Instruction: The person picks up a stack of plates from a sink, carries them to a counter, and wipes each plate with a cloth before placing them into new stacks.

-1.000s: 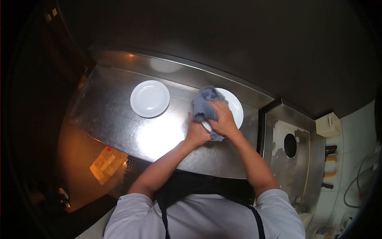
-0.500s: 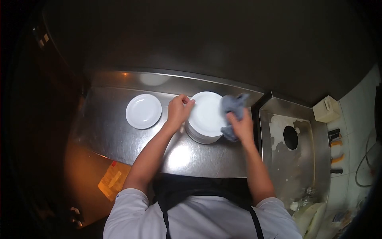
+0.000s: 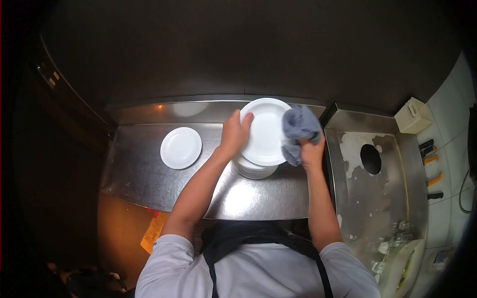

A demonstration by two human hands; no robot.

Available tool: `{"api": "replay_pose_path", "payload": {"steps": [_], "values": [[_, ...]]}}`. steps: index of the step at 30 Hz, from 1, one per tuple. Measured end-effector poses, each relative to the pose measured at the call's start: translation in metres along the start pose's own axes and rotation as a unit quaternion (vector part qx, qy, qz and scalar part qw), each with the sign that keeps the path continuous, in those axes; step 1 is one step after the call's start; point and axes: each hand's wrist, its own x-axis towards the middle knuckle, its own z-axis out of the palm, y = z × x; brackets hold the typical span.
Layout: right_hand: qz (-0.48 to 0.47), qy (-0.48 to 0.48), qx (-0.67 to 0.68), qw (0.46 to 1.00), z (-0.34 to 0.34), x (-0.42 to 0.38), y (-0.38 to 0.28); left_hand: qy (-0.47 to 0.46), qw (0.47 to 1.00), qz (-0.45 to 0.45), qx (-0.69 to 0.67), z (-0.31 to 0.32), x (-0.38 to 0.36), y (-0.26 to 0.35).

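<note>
A white plate (image 3: 267, 131) is held above a stack of white plates (image 3: 254, 172) on the steel counter. My left hand (image 3: 235, 132) grips its left rim, with the thumb over the top face. In my right hand (image 3: 312, 150) is a bunched grey-blue cloth (image 3: 301, 124), pressed against the plate's right rim. The cloth hides part of that rim. Another white plate (image 3: 181, 148) lies by itself on the counter, to the left of my left hand.
Right of the steel counter (image 3: 144, 169) is a sink basin (image 3: 365, 198) with a dark round hole and glassware at its near end. Knives (image 3: 434, 174) hang on the tiled wall beside a pale box (image 3: 412, 116). An orange board (image 3: 153, 232) shows below the counter's front edge.
My left hand has closed on the top plate and lifted it off the stack. The cloth in my right hand has moved up with it along the right rim.
</note>
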Motion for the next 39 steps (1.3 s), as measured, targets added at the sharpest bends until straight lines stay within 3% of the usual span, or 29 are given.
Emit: {"api": "replay_pose_path", "payload": {"steps": [1,2,3,4,5,7,8,9,11,13,15,16,17,20,23,26,27,30,33,34,36,38,39], "values": [[0.028,0.005,0.052,0.998,-0.002,0.004,-0.016,-0.004,0.998,0.013,-0.053,0.000,0.001,-0.001],[0.156,-0.041,0.117,0.980,-0.014,0.016,-0.021,-0.020,0.996,0.025,-0.083,0.006,-0.003,0.003],[0.326,-0.138,0.359,0.864,-0.014,0.028,-0.023,-0.036,0.992,0.037,-0.113,0.016,-0.011,0.010],[0.394,-0.187,0.435,0.788,-0.011,0.030,-0.020,-0.051,0.987,0.051,-0.143,0.028,-0.018,0.018],[0.374,-0.189,0.455,0.786,0.001,0.021,-0.012,-0.045,0.970,0.090,-0.221,0.045,-0.020,0.018],[0.185,-0.107,0.374,0.902,0.028,-0.024,0.013,0.036,0.979,0.049,-0.195,0.036,-0.016,0.036],[0.122,-0.078,0.327,0.934,0.038,-0.040,0.016,0.055,0.972,0.017,-0.227,0.028,-0.007,0.031],[0.073,-0.059,0.266,0.960,0.041,-0.056,0.004,0.077,0.963,-0.016,-0.259,0.015,0.004,0.019],[0.033,-0.053,0.169,0.984,0.035,-0.061,-0.026,0.057,0.956,0.011,-0.288,-0.010,0.011,-0.003],[0.121,-0.086,0.206,0.967,0.017,-0.025,-0.032,-0.018,0.988,0.005,-0.154,-0.021,-0.004,-0.010],[0.289,-0.178,0.340,0.877,0.003,0.015,-0.016,-0.079,0.977,0.030,-0.194,-0.013,-0.029,0.000],[0.321,-0.199,0.371,0.849,0.008,0.018,-0.009,-0.108,0.952,0.058,-0.280,-0.006,-0.040,0.011],[0.316,-0.202,0.388,0.842,0.018,0.011,0.002,-0.087,0.950,0.054,-0.293,-0.005,-0.042,0.019],[0.172,-0.149,0.407,0.885,0.072,-0.049,0.016,0.014,0.924,0.042,-0.379,-0.015,-0.034,0.029],[0.110,-0.091,0.403,0.904,0.102,-0.084,-0.025,0.176,0.953,-0.009,-0.246,-0.054,-0.010,0.001],[0.123,-0.048,0.243,0.961,0.108,-0.056,-0.053,0.286,0.926,0.038,-0.245,-0.047,-0.023,0.000],[0.127,-0.046,0.162,0.977,0.105,-0.041,-0.061,0.252,0.930,0.076,-0.255,-0.046,-0.031,-0.001],[0.085,-0.084,0.183,0.976,0.091,-0.011,-0.093,0.120,0.917,0.185,-0.333,-0.061,-0.054,-0.013],[0.085,-0.134,0.134,0.978,0.088,-0.007,-0.116,0.001,0.879,0.135,-0.457,-0.108,-0.041,0.018],[0.067,-0.137,0.114,0.982,0.092,-0.008,-0.109,0.010,0.891,0.100,-0.444,-0.108,-0.036,0.016],[0.096,-0.070,0.201,0.972,0.113,-0.020,-0.105,0.031,0.909,0.038,-0.414,-0.106,-0.026,0.004],[0.098,-0.006,0.264,0.959,0.131,-0.036,-0.099,0.124,0.886,0.000,-0.448,-0.090,-0.031,-0.002],[0.143,0.002,0.226,0.963,0.136,-0.048,-0.088,0.169,0.870,-0.019,-0.462,-0.081,-0.037,-0.001]]}}
